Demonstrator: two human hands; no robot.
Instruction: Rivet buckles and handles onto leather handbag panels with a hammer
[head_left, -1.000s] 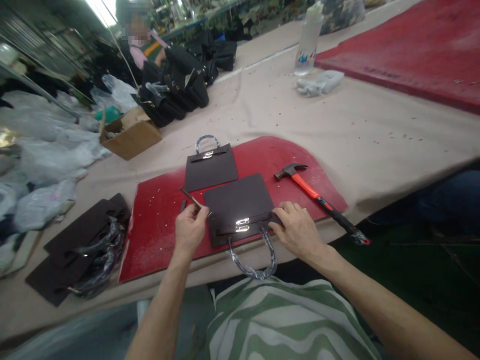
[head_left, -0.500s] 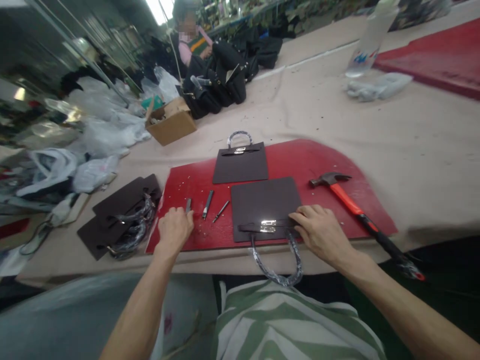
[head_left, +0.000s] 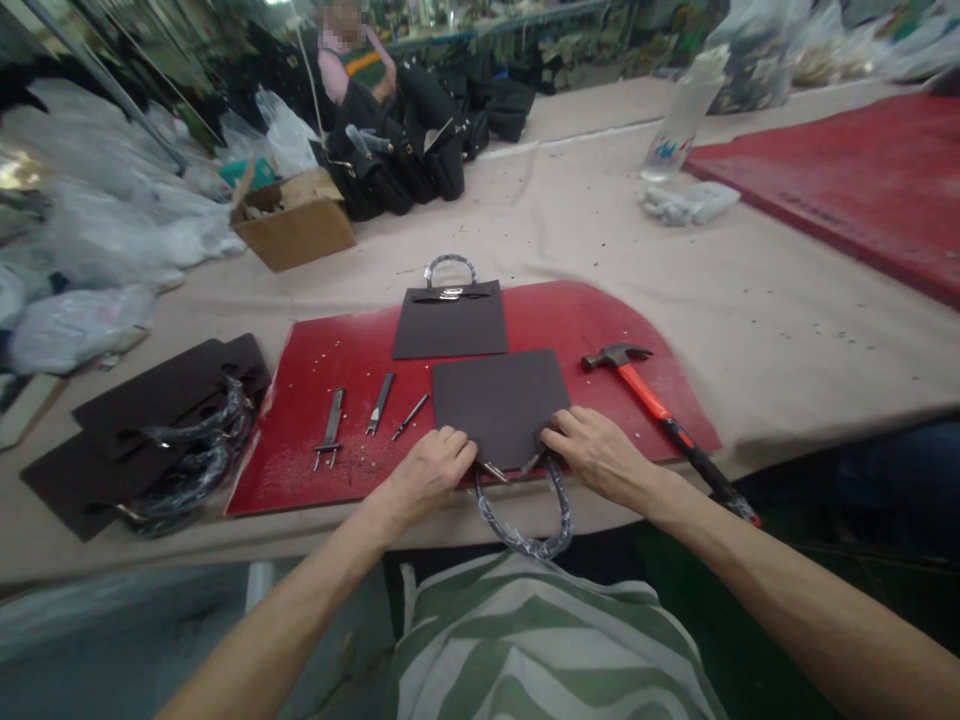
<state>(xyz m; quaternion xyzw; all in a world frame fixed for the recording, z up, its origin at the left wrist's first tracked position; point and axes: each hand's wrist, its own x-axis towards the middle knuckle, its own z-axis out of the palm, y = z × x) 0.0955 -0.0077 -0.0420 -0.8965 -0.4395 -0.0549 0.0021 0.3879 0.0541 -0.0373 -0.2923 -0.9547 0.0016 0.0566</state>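
A dark brown bag panel [head_left: 499,405] lies flat near the front edge of a red board [head_left: 360,345]. Its plastic-wrapped handle [head_left: 529,545] points toward me and overhangs the edge. My left hand [head_left: 442,460] is closed on a short strap with a metal end [head_left: 493,471] at the panel's left. At the right side, my right hand [head_left: 592,445] pinches the matching strap [head_left: 534,462]. The two metal ends stand apart, tilted toward each other. To the left of my hands lie a pronged punch [head_left: 330,430], a smaller punch [head_left: 380,403] and a thin metal rod [head_left: 409,417].
Another handled panel [head_left: 450,325] lies farther back on the board. A claw hammer [head_left: 649,392] rests at right. Stacked panels [head_left: 150,400] lie left. Behind are a cardboard box [head_left: 296,235], black bags [head_left: 405,150], a bottle [head_left: 679,125] and a person [head_left: 352,60].
My left hand has let go of the pronged punch and moved right to the panel's left strap. The metal ends, earlier side by side, are now apart and tilted. The view has shifted.
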